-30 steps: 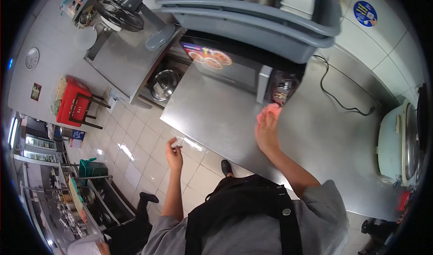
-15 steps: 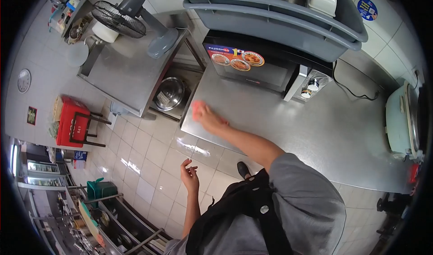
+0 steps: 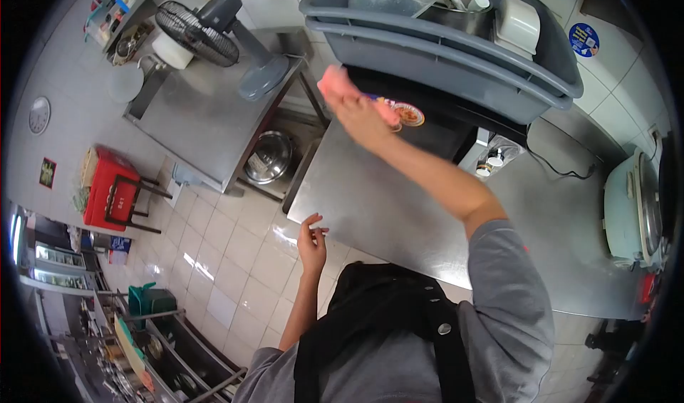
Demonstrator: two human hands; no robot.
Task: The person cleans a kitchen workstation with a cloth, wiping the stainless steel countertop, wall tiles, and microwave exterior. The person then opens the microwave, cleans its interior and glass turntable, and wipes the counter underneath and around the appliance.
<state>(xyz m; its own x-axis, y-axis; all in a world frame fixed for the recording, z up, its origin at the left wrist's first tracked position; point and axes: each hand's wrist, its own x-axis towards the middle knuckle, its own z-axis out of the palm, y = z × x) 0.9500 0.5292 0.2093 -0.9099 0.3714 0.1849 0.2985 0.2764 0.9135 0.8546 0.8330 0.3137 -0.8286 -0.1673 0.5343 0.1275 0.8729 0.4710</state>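
My right hand (image 3: 363,123) grips a pink cloth (image 3: 337,84), its fingers closed around it. Hand and cloth are at the left front of the black microwave oven (image 3: 443,133), hiding part of its colourful sticker (image 3: 410,114); whether the cloth touches the oven I cannot tell. The oven stands on a stainless steel counter (image 3: 385,207). By that counter's near left edge, my left hand (image 3: 311,245) hovers with loosely bent fingers apart and nothing in them.
Stacked grey tubs (image 3: 442,50) holding bowls and containers sit atop the oven. A pale green rice cooker (image 3: 625,207) stands at the counter's right end. To the left are a steel table (image 3: 196,114) with a grey fan (image 3: 263,79) and a red box (image 3: 110,189).
My right hand has moved with the cloth from the counter's left edge up to the oven's front. My left hand has risen slightly, nearer the counter edge.
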